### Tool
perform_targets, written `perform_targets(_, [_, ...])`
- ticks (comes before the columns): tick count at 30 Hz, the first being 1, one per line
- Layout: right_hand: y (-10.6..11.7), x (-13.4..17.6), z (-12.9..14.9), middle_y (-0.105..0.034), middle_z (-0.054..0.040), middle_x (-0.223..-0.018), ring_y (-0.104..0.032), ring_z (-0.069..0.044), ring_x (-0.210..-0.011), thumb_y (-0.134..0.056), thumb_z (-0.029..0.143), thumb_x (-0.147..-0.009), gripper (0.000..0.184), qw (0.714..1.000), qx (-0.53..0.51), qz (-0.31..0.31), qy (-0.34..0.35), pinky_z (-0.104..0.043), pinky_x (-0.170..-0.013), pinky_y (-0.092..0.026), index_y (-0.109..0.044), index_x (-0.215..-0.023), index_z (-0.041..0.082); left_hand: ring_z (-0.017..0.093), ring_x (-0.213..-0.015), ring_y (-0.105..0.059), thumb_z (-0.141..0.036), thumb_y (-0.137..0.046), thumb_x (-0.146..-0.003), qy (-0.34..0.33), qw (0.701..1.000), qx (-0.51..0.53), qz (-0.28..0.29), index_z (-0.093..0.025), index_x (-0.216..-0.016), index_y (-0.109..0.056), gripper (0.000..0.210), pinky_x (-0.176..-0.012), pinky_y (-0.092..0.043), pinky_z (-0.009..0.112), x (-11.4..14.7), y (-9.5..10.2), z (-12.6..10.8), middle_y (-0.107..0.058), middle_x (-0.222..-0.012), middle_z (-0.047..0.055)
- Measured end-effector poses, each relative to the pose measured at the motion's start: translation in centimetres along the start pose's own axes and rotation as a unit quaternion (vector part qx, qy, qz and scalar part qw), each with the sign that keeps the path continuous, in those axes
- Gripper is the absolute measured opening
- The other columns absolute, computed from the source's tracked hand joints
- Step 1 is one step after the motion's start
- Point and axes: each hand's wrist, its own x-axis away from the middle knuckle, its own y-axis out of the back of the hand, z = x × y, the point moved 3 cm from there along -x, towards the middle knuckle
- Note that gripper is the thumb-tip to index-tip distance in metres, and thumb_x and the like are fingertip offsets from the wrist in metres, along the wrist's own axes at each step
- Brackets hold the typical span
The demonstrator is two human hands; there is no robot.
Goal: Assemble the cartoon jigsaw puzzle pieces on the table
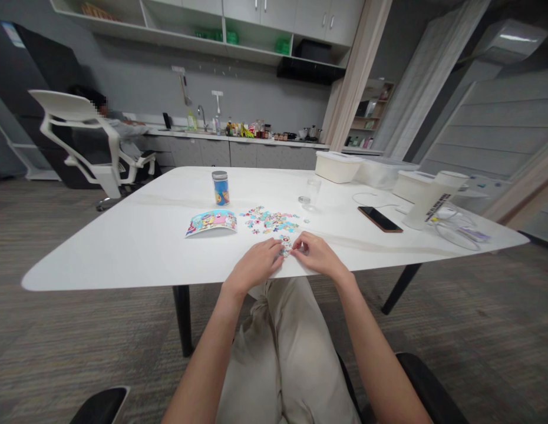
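Observation:
A small cluster of jigsaw puzzle pieces (pixel 285 242) lies near the table's front edge between my hands. My left hand (pixel 261 262) rests flat at its left side, fingers stretched out and fingertips touching the cluster. At the right side, my right hand (pixel 313 252) has thumb and forefinger pinched together on a puzzle piece, mostly hidden by the fingers. Just beyond spreads a loose pile of colourful puzzle pieces (pixel 269 220). A curved picture card (pixel 211 222) with cartoon figures lies to the left of the pile.
Behind the card stands a blue cartoon jar (pixel 221 189) with a grey lid. A clear jar (pixel 313 193) stands beyond the pile. Rightward are a phone (pixel 380 219), a white tumbler (pixel 435 200), cables and storage boxes (pixel 338 167). A person sits in a white chair (pixel 86 135) at back left.

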Motion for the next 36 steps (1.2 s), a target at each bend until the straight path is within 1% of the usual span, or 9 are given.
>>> perform_targets(7, [0.1, 0.1, -0.7, -0.063, 0.0012, -0.069, -0.054, -0.012, -0.06, -0.063, 0.02, -0.081, 0.004, 0.995, -0.087, -0.009, -0.037, -0.026, -0.061, -0.044, -0.065, -0.078, 0.019, 0.024, -0.126, -0.054, -0.027, -0.043, -0.099, 0.003, 1.0, -0.004, 0.004, -0.016, -0.124, -0.058, 0.032, -0.107, -0.043, 0.038, 0.0, 0.0, 0.1, -0.061, -0.132, 0.011])
perform_targets(10, [0.2, 0.0, -1.0, -0.065, 0.0008, -0.071, -0.056, -0.012, -0.062, -0.06, 0.019, -0.08, 0.004, 0.992, -0.119, -0.023, -0.042, -0.025, -0.06, -0.045, -0.064, -0.08, 0.019, 0.024, -0.127, -0.053, -0.027, -0.043, -0.099, -0.004, 1.0, -0.003, 0.001, -0.015, -0.125, -0.058, 0.032, -0.108, -0.043, 0.039, -0.1, 0.0, 0.1, -0.06, -0.134, 0.011])
perform_targets(13, [0.1, -0.1, -1.3, -0.067, -0.0005, -0.076, -0.06, -0.013, -0.066, -0.061, 0.02, -0.079, 0.011, 0.989, -0.139, -0.036, -0.043, -0.025, -0.059, -0.046, -0.063, -0.089, 0.019, 0.023, -0.126, -0.054, -0.026, -0.042, -0.099, -0.009, 1.0, -0.005, -0.004, -0.016, -0.123, -0.059, 0.031, -0.107, -0.043, 0.038, -0.1, -0.1, 0.1, -0.061, -0.132, 0.011])
perform_targets(15, [0.0, -0.1, -1.4, -0.068, -0.0015, -0.078, -0.061, -0.014, -0.068, -0.059, 0.019, -0.08, 0.014, 0.989, -0.14, -0.03, -0.039, -0.025, -0.06, -0.046, -0.065, -0.093, 0.018, 0.023, -0.124, -0.055, -0.026, -0.042, -0.099, -0.011, 1.0, -0.006, -0.006, -0.016, -0.122, -0.06, 0.03, -0.107, -0.043, 0.038, -0.2, -0.1, 0.1, -0.062, -0.131, 0.01])
perform_targets(21, [0.2, -0.2, -1.1, -0.07, -0.0058, -0.088, -0.062, -0.014, -0.074, -0.054, 0.018, -0.085, 0.021, 0.993, -0.114, -0.016, -0.005, -0.026, -0.063, -0.047, -0.074, -0.09, 0.019, 0.023, -0.124, -0.056, -0.026, -0.044, -0.099, -0.011, 1.0, -0.009, -0.002, -0.015, -0.122, -0.06, 0.031, -0.106, -0.043, 0.038, -0.1, 0.0, 0.0, -0.062, -0.13, 0.01])
perform_targets(25, [0.0, -0.1, -1.3, -0.071, -0.0056, -0.087, -0.063, -0.015, -0.073, -0.057, 0.022, -0.085, 0.02, 0.991, -0.13, -0.018, -0.035, -0.027, -0.063, -0.048, -0.074, -0.095, 0.018, 0.022, -0.125, -0.055, -0.026, -0.043, -0.099, -0.012, 1.0, -0.009, -0.007, -0.017, -0.124, -0.059, 0.031, -0.107, -0.043, 0.037, -0.1, 0.0, 0.0, -0.062, -0.131, 0.009])
perform_targets(28, [-0.2, -0.1, -1.7, -0.07, -0.003, -0.08, -0.063, -0.015, -0.071, -0.061, 0.024, -0.082, 0.014, 0.986, -0.153, -0.024, -0.068, -0.027, -0.064, -0.049, -0.069, -0.091, 0.018, 0.022, -0.123, -0.056, -0.026, -0.044, -0.099, -0.009, 1.0, -0.007, -0.008, -0.016, -0.123, -0.059, 0.03, -0.106, -0.044, 0.037, -0.1, 0.1, 0.0, -0.062, -0.13, 0.01])
perform_targets(31, [-0.2, -0.3, -1.8, -0.069, -0.0014, -0.077, -0.062, -0.015, -0.07, -0.062, 0.026, -0.081, 0.008, 0.984, -0.162, -0.022, -0.074, -0.027, -0.066, -0.05, -0.065, -0.084, 0.019, 0.023, -0.122, -0.057, -0.026, -0.044, -0.099, -0.011, 1.0, -0.005, -0.002, -0.015, -0.12, -0.06, 0.029, -0.105, -0.044, 0.037, 0.0, 0.1, -0.1, -0.063, -0.128, 0.01])
perform_targets(36, [-0.2, -0.8, -1.7, -0.069, -0.0019, -0.076, -0.063, -0.015, -0.07, -0.062, 0.03, -0.08, 0.013, 0.982, -0.17, -0.01, -0.08, -0.029, -0.067, -0.05, -0.066, -0.083, 0.019, 0.023, -0.122, -0.057, -0.026, -0.042, -0.099, -0.013, 1.0, 0.002, -0.006, -0.016, -0.119, -0.06, 0.029, -0.105, -0.044, 0.038, -0.1, 0.1, -0.1, -0.063, -0.127, 0.01])
